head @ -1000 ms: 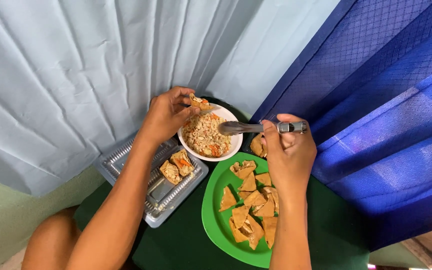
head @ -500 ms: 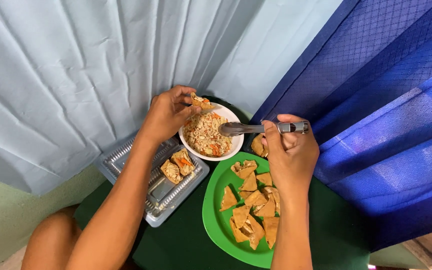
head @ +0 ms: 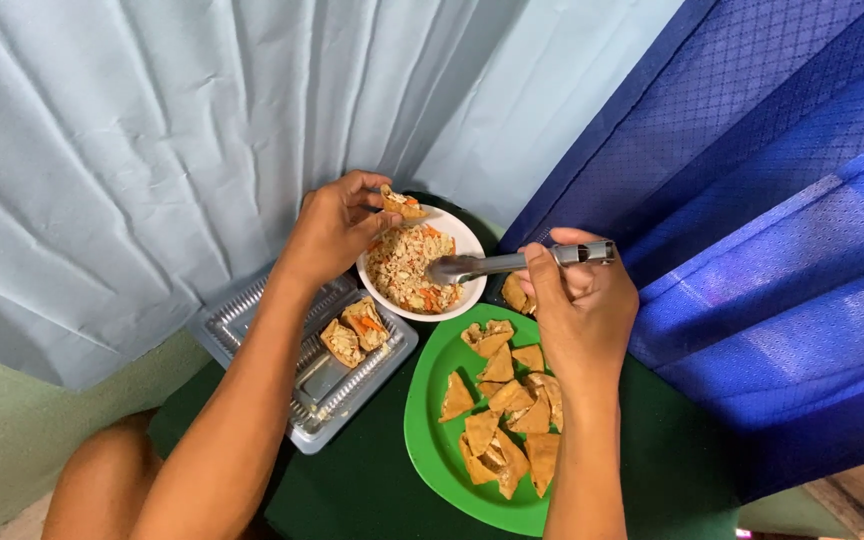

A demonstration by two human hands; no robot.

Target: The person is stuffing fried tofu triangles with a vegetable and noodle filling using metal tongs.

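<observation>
- Pale blue curtain hangs behind the dark green worktop (head: 372, 490); a darker blue curtain (head: 752, 200) drapes over its right edge.
- Left hand (head: 337, 225): fingers pinch one filled tofu pocket (head: 402, 205) above the far rim of the white bowl (head: 467, 240), which holds a chopped filling (head: 407, 268) and sits at the worktop's far edge.
- Right hand (head: 582, 300): fingers closed around the handle of a metal spoon (head: 492, 265), its tip resting in the filling.
- Risk: the pocket is held over the bowl's rim rather than its middle; filling pushed in from the spoon could spill past the rim onto the worktop.
- Risk: too firm a pinch or an overloaded spoon could, in my judgement, split the pocket.
- Risk: the bowl's near side overlaps the green plate (head: 427, 420); pressure from the spoon could tip or shift it.
- Risk: the dark curtain hangs close to the right hand and could snag the spoon handle.
- Count: one bowl, one spoon, one green plate, one clear plastic tray (head: 252, 310).
- Count: two filled pockets (head: 354, 332) in the tray; one in hand.
- Count: roughly a dozen unfilled tofu pieces (head: 507, 410) on the plate; overlaps prevent an exact figure. One further piece (head: 515, 292) lies partly hidden behind the right hand.
</observation>
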